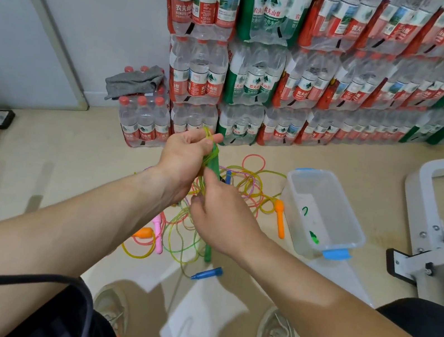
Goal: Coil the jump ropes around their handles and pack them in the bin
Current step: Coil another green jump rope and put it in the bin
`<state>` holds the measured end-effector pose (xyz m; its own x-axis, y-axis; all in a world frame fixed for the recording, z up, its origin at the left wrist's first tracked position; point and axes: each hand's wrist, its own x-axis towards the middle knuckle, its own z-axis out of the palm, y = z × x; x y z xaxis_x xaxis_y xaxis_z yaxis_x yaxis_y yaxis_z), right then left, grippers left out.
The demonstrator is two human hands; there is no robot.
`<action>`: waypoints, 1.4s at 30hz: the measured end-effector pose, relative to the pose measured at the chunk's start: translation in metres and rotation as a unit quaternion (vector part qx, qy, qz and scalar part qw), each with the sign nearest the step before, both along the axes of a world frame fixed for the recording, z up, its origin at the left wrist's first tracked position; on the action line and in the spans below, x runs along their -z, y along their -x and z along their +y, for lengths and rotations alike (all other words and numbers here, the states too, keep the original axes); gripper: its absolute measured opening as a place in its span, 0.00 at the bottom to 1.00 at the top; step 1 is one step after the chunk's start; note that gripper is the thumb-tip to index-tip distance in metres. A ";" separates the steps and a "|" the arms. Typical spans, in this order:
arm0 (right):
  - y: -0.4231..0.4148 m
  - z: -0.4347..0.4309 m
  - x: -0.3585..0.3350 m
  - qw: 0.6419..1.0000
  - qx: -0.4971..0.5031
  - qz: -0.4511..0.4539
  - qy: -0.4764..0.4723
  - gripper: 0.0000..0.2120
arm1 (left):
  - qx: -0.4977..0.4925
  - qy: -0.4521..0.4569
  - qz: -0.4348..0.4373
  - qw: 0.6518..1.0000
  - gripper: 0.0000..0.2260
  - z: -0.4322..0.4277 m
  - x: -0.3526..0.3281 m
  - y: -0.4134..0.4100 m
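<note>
clear bin (blue latches), green bits inside, ropes beside

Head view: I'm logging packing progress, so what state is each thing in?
left hand: grips the green handle.
right hand: pinches the yellow-green rope just below that handle.
green handle: held up, rope loops bunched at its top.
bin: upright, open, something small and green inside.
floor ropes: loose, tangled, uncoiled.
orange handle: lying on the floor beside the bin.
blue handle: lying on the floor.
</note>
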<state>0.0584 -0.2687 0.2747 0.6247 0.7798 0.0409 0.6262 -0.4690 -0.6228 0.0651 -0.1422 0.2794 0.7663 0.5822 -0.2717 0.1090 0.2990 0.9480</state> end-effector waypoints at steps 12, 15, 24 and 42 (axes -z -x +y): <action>0.014 0.000 0.012 0.995 -0.006 -0.071 0.071 0.34 | -0.015 -0.011 -0.005 1.000 0.15 0.002 -0.006 -0.001; 0.011 -0.001 0.018 1.000 0.017 -0.004 -0.003 0.25 | -0.040 0.042 -0.039 0.998 0.13 0.010 -0.015 -0.001; -0.049 -0.016 0.025 0.939 0.122 0.299 -0.115 0.14 | 0.142 0.124 -0.057 0.980 0.16 0.037 -0.043 0.016; -0.078 -0.018 0.001 0.856 0.186 0.406 -0.260 0.05 | 0.270 -0.107 0.034 0.956 0.21 0.024 -0.030 0.022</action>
<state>0.1364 -0.2864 0.2735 0.8132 0.5285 -0.2437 -0.2449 -0.0691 -0.9671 0.0427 -0.1187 0.3090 0.9556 0.1549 -0.2506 0.2563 -0.0182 0.9664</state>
